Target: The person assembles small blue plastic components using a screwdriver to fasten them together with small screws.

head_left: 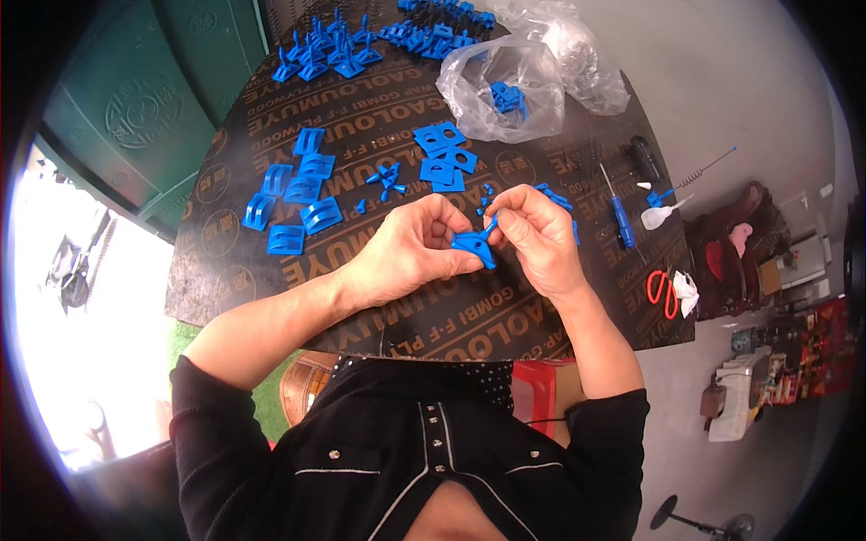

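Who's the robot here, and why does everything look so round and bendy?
There's no robot! These are a person's own bare hands, seen from a camera worn on their head, looking down. Its very wide lens bends straight edges near the rim. The left hand holds a blue piece, and the right hand pinches a small blue part against it. On the dark table lie curved blue pieces at the left and flat blue squares in the middle. Farther back is a clear plastic bag with blue bits inside. At the right is a screwdriver with a blue handle.
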`<state>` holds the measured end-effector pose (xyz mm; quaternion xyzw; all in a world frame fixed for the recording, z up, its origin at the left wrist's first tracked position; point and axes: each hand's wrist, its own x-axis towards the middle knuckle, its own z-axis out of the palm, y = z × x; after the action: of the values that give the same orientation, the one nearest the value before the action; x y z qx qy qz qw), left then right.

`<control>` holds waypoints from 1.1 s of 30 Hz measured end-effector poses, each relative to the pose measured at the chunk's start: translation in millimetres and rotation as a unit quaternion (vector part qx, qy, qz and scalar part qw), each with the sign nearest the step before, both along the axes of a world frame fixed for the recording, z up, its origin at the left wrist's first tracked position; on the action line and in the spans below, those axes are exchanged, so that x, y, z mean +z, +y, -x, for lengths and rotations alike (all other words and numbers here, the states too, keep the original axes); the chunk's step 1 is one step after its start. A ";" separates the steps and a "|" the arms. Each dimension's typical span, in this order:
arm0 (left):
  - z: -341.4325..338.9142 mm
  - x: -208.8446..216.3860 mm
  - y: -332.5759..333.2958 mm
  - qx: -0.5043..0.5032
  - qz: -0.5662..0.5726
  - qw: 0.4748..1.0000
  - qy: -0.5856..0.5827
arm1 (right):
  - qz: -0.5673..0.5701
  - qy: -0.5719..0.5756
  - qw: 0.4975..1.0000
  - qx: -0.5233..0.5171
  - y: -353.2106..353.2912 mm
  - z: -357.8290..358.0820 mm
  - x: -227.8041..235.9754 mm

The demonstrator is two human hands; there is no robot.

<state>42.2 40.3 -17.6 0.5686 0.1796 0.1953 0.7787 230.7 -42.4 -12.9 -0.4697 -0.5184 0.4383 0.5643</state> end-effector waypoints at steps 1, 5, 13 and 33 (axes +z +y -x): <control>0.0 -0.4 -0.7 0.001 0.000 1.000 0.000 | 0.000 0.000 1.000 0.001 -0.4 0.2 -0.3; -0.5 -0.4 -1.7 0.001 -0.005 1.000 0.010 | -0.005 0.015 1.000 -0.006 -1.3 0.7 -0.6; -2.1 -5.4 -0.4 0.013 -0.021 1.000 -0.005 | -0.005 0.024 1.000 -0.002 1.4 1.5 -0.2; -1.2 -2.7 -7.2 0.048 -0.325 0.939 0.101 | -0.019 -0.200 0.980 0.014 -5.4 -1.1 2.0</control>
<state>43.5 33.1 -20.4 0.7985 0.2110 0.2212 0.5185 231.8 -47.8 -11.0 -0.5297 -0.6356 0.3337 0.4518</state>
